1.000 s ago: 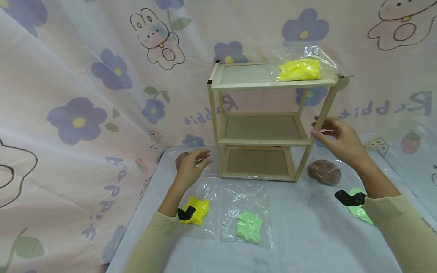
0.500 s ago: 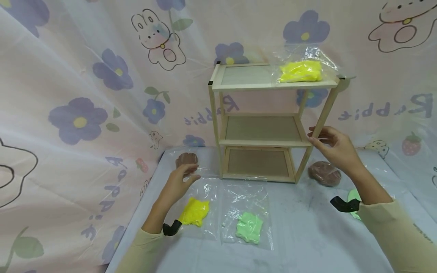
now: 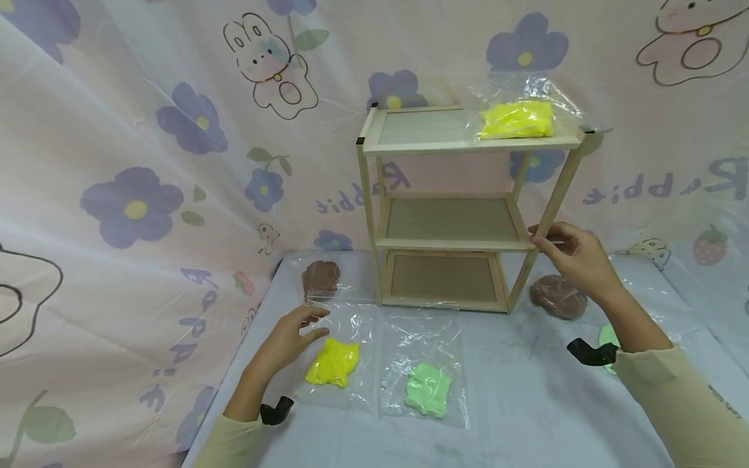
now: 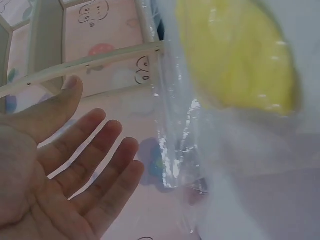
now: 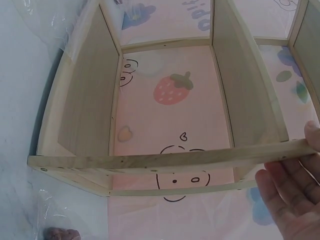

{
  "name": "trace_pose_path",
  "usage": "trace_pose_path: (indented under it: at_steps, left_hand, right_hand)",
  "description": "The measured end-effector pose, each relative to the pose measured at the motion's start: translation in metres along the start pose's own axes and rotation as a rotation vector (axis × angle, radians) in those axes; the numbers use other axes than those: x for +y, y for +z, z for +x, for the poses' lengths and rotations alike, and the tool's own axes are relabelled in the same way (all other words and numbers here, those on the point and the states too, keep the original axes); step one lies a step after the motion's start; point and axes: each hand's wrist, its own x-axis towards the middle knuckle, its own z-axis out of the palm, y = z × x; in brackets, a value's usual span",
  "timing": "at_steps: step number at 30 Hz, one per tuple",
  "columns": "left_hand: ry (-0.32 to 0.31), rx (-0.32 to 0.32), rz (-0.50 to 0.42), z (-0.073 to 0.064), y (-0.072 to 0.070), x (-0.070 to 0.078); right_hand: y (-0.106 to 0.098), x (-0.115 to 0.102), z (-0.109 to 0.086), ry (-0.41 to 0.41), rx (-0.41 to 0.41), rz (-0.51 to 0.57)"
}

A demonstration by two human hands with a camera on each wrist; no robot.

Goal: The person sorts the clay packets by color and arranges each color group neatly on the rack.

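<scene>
My right hand (image 3: 578,257) grips the right front post of a three-tier wooden shelf rack (image 3: 450,246), near the middle tier. In the right wrist view, the thumb lies on one side of the post (image 5: 165,161) and the fingers curl on the other. My left hand (image 3: 287,339) holds nothing and hovers over the table's left side with fingers loosely extended. Beside its fingertips lies a clear bag with a flat yellow clay-like lump (image 3: 332,364), also large in the left wrist view. A bagged bright yellow lump (image 3: 517,120) sits on the rack's top right.
A bagged pale green lump (image 3: 428,390) lies in front of the rack. Bagged brown lumps lie left (image 3: 321,278) and right (image 3: 558,297) of it. Another green lump (image 3: 607,336) is partly hidden by my right wrist. A printed curtain (image 3: 134,117) hangs behind and to the left.
My left hand has drawn back toward the person and left, uncovering the left brown lump. My right hand has slid lower along the rack's post. The rack stays in place.
</scene>
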Motion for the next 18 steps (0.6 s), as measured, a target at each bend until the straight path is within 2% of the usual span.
trace_pose_path:
  at_steps: [7,18]
  left_hand:
    - [-0.065,-0.026,0.031,-0.015,0.008,-0.007]
    - [-0.154,-0.032,0.080,-0.037,0.015,-0.008]
  right_hand:
    - [0.000,-0.001,0.000,0.016,-0.010,-0.012]
    - [-0.001,0.000,0.000,0.021,-0.018,-0.016]
